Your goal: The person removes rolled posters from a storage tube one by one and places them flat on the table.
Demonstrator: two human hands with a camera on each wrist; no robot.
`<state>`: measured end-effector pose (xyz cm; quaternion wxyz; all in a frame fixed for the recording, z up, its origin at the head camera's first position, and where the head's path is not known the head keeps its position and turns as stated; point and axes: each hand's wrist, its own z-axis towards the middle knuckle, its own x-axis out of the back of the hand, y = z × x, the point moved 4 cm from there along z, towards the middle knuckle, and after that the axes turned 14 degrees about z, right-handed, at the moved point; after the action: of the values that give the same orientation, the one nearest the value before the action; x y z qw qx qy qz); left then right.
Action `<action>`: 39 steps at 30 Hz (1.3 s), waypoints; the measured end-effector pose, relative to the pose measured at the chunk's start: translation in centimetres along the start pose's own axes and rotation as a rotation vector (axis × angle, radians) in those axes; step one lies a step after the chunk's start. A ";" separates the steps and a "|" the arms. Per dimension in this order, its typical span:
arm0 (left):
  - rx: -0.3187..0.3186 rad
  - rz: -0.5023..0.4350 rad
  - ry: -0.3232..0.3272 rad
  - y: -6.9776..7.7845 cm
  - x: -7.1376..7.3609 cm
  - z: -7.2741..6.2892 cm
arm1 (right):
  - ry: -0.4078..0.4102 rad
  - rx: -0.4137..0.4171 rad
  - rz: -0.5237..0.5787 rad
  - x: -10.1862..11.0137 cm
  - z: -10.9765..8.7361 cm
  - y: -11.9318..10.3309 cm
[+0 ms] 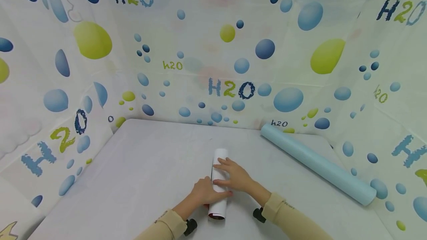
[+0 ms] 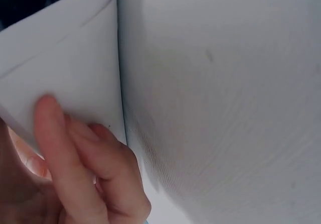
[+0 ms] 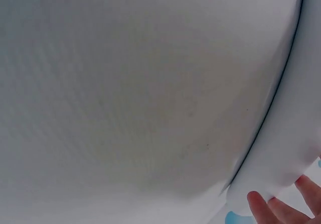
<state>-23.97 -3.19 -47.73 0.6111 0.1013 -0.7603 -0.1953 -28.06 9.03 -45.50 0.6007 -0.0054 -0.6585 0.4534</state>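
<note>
A white paper roll [image 1: 220, 154] lies lengthwise on the white table, its near end showing a dark reddish inside. Toward that near end my left hand [image 1: 205, 192] grips it, thumb across the top and fingers at the left side. Farther up, my right hand [image 1: 236, 176] holds the roll from the right, its fingers spread over the top. The left wrist view shows fingers [image 2: 60, 148] against the white roll [image 2: 75, 68] and a dark opening at its end. In the right wrist view, fingertips [image 3: 256, 201] touch the far part of the roll [image 3: 296, 108].
To the right, a long light-blue roll [image 1: 317, 162] lies slantwise along the white table [image 1: 143, 158]. Curtains [image 1: 186, 40] printed with bubbles and H2O lettering surround the table at the back and sides. Small black devices [image 1: 191, 227] sit at both wrists.
</note>
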 end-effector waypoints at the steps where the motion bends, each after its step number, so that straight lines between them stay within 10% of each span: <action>1: -0.001 0.003 0.000 0.0 0.0 -0.1 | 0.004 0.000 -0.005 0.0 0.0 0.0; 11: 0.003 0.126 0.025 -0.8 0.8 0.0 | 0.026 0.016 -0.030 0.1 -0.3 0.5; 20: -0.384 0.314 0.172 -1.0 2.9 0.7 | 0.026 0.013 -0.037 -0.1 -0.2 1.0; 39: -0.497 0.435 0.004 -2.8 2.2 0.8 | 0.017 0.034 -0.015 -0.3 -0.2 2.0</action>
<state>-25.45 -6.43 -47.06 0.6462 -0.2150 -0.6920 -0.2395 -28.91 10.16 -46.91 0.6097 0.0059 -0.6456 0.4598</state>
